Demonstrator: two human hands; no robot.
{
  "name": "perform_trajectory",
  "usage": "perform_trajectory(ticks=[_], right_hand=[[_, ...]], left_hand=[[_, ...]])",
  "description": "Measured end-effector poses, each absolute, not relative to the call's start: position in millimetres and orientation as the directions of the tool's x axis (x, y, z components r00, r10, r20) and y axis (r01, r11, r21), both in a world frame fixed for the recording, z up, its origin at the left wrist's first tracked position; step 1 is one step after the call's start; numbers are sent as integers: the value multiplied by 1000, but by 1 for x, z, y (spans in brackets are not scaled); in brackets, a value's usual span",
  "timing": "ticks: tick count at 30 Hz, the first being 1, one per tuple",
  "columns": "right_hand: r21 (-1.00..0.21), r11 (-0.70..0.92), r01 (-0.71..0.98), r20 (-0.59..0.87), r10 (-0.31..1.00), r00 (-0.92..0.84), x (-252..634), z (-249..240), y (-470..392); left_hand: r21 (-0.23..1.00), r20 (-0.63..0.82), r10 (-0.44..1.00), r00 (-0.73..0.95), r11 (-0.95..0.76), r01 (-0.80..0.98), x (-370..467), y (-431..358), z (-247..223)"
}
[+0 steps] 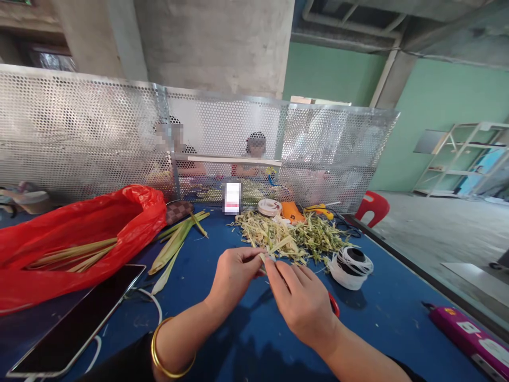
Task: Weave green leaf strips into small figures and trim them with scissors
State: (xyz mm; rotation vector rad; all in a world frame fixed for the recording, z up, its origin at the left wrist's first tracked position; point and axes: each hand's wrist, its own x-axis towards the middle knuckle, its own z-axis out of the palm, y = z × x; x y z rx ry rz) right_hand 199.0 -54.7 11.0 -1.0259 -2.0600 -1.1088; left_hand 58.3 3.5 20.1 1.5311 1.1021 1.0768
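My left hand (237, 273), with a gold bangle on its wrist, pinches a pale leaf strip (281, 244) between thumb and fingers. From the other side my right hand (300, 302) closes on the same strip, fingertips almost meeting those of the left. The held end is partly hidden by the fingers. Just beyond the hands lies a pile of shredded, pale green and yellowish plant pieces (322, 236). To the right of it stands a spool of white cord (352, 269). A red curved handle (334, 305) shows partly behind my right hand.
At left, a red plastic bag (135, 233) holds long stalks, beside a tablet (79, 323) and loose leaves (175, 246). A white tape roll (269, 207) and a yellow tool (320, 210) lie behind the pile. A perforated metal screen (222, 127) separates people opposite. A purple object (465, 334) lies right.
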Motion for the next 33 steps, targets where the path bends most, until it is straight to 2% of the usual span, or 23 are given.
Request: perform_trajectory(ticks=[2,5,8,12,19,22,26,30,33], right_hand=[[391,382,837,764,372,-527,198,6,-54],[326,417,849,756,424,-499,197,-1,-51],[284,435,854,749,456,-481,198,-4,-48],[241,433,868,768,462,-444,200,-5,-45],[62,408,911,787,541,-296,202,-5,-39],[85,409,909,764,558,-323,201,-2,-39],[184,409,894,726,557,-404,198,2,-42],[294,407,865,756,455,-471,198,2,-45],[286,435,854,773,422,-474,199,-1,-45]], left_hand=[[1000,-12,973,229,8,19,61,3,19],[985,-120,961,249,147,-91,62,4,18],[961,-145,923,355,217,-171,62,4,18],[927,-198,847,494,325,-187,61,3,21],[845,-263,742,617,485,-223,58,1,33],[793,-304,735,606,548,-266,57,2,35],[822,-262,801,538,478,-310,58,2,36],[809,-234,844,482,444,-384,59,4,32],[798,-209,850,483,434,-418,60,4,28]])
